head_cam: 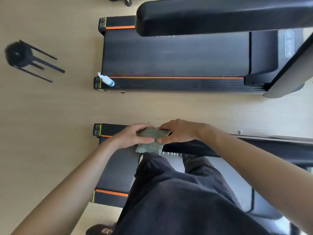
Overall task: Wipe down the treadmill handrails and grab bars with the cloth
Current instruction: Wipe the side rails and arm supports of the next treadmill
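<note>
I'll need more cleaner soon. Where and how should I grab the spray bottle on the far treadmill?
Grip the spray bottle round its body below the trigger head, coming sideways from the aisle: it seems to stand upright at the rear end of the side rail.

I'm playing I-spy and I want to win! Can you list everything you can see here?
far treadmill: one, black with orange stripes, top of view
near treadmill: one, black with orange stripes, under the person
far handrail: one, black, over the far treadmill
near handrail: one, black, beneath the hands
spray bottle: one, white with teal base, on the far treadmill's side rail end
stool: one, black, on the floor at left
floor: one, light wood
cloth: one, grey-green, held over the near handrail
trousers: one pair, dark
left hand: one, grips the cloth
right hand: one, grips the cloth
</note>
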Action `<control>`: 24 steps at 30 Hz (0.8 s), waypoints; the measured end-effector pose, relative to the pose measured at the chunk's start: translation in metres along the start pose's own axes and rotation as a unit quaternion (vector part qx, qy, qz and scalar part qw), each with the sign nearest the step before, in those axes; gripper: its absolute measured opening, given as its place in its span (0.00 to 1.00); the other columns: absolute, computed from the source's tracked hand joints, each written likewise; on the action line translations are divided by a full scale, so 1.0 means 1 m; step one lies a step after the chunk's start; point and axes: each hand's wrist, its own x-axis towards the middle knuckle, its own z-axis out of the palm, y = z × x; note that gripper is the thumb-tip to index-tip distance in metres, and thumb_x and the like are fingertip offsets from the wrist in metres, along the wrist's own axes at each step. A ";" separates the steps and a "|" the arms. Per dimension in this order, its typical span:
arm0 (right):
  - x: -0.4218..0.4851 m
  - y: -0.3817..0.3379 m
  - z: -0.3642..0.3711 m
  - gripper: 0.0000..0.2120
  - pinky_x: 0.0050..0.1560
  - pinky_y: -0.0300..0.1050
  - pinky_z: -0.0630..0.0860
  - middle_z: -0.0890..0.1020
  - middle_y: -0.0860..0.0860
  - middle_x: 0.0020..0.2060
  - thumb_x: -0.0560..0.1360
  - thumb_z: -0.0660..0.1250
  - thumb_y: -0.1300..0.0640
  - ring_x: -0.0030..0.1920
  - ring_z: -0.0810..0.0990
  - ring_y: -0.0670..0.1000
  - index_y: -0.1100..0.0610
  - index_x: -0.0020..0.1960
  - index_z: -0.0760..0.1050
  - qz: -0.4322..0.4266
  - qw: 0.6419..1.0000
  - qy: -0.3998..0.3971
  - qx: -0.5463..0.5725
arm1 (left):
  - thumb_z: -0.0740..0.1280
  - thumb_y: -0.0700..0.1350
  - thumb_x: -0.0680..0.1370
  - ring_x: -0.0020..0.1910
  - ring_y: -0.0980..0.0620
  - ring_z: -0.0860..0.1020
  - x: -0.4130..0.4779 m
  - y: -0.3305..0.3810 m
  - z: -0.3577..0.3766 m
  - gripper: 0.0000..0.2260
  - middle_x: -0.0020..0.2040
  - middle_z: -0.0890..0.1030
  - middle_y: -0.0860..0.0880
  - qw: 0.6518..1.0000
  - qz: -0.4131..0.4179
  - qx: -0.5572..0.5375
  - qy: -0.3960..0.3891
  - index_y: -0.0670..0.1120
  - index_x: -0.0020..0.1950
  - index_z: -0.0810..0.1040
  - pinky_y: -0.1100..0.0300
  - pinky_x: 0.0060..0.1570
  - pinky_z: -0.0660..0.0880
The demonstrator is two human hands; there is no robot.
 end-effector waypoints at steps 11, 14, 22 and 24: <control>-0.036 0.045 -0.012 0.40 0.71 0.53 0.67 0.67 0.47 0.74 0.71 0.66 0.29 0.73 0.67 0.52 0.47 0.77 0.64 0.024 1.000 0.003 0.002 | 0.79 0.66 0.62 0.57 0.62 0.81 0.022 0.057 0.021 0.31 0.58 0.83 0.64 0.994 -0.064 0.067 -0.051 0.67 0.64 0.79 0.58 0.62 0.76; -0.057 0.061 -0.013 0.39 0.68 0.53 0.69 0.70 0.47 0.72 0.70 0.68 0.30 0.70 0.70 0.52 0.47 0.75 0.68 0.047 0.999 0.011 0.010 | 0.77 0.72 0.59 0.57 0.60 0.80 0.034 0.078 0.036 0.31 0.58 0.82 0.66 0.988 -0.064 0.126 -0.059 0.72 0.61 0.77 0.52 0.63 0.77; -0.105 0.088 -0.019 0.35 0.66 0.55 0.73 0.79 0.46 0.64 0.68 0.70 0.31 0.62 0.77 0.51 0.48 0.68 0.76 0.109 0.994 0.031 0.011 | 0.63 0.81 0.62 0.68 0.53 0.73 0.044 0.109 0.073 0.42 0.70 0.75 0.59 0.959 0.010 0.281 -0.032 0.62 0.72 0.72 0.53 0.63 0.73; -0.104 0.086 -0.020 0.33 0.63 0.54 0.74 0.81 0.45 0.59 0.67 0.64 0.25 0.59 0.78 0.50 0.47 0.61 0.80 0.131 0.990 0.040 0.031 | 0.59 0.82 0.61 0.68 0.53 0.73 0.046 0.101 0.068 0.43 0.69 0.76 0.58 0.967 0.024 0.251 -0.026 0.61 0.71 0.74 0.52 0.64 0.72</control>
